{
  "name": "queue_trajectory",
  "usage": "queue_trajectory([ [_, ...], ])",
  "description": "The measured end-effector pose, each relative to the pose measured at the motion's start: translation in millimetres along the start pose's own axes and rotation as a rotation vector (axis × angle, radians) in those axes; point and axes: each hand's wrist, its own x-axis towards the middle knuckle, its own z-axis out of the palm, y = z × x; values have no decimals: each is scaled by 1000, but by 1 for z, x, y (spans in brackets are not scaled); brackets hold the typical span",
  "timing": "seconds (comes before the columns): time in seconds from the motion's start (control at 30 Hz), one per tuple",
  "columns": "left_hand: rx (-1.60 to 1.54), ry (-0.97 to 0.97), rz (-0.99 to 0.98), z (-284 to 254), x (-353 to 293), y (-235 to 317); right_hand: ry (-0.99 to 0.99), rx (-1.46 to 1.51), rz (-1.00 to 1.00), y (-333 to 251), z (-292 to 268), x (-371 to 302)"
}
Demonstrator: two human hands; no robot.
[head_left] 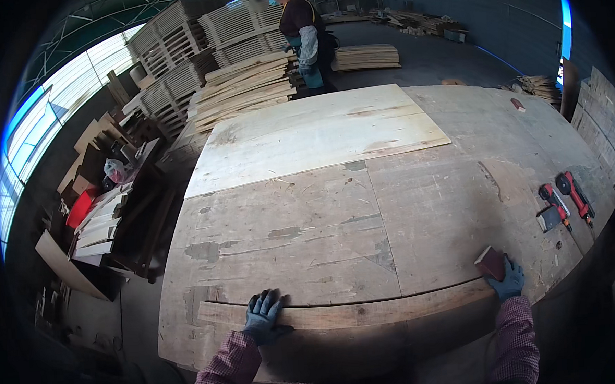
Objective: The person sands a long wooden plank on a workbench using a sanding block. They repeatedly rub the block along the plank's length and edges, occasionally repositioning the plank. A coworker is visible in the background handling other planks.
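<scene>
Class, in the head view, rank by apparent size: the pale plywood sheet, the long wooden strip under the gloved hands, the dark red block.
1. Pale plywood sheet, though it lies farther away.
2. Long wooden strip.
3. Dark red block.

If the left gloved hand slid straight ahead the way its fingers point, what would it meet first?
The left hand lies flat on a long thin wooden strip, fingers pointing away across the worn plywood table. That stretch looks free; the first thing would probably be the pale plywood sheet's near edge.
</scene>
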Motion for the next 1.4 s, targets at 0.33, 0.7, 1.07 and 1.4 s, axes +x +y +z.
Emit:
queue_trajectory([
  [0.33,-92,132,-22,5,-2,6,72,263,-1103,-318,-7,-132],
  [0.7,-22,84,-100,-10,-3,13,16,127,-1100,-277,-32,-117],
  [1.07,72,159,-53,-9,-13,18,-162,8,-109,32,-63,-6],
  [1.4,139,144,-143,-4,-14,26,-297,245,-1051,-298,-55,-117],
])
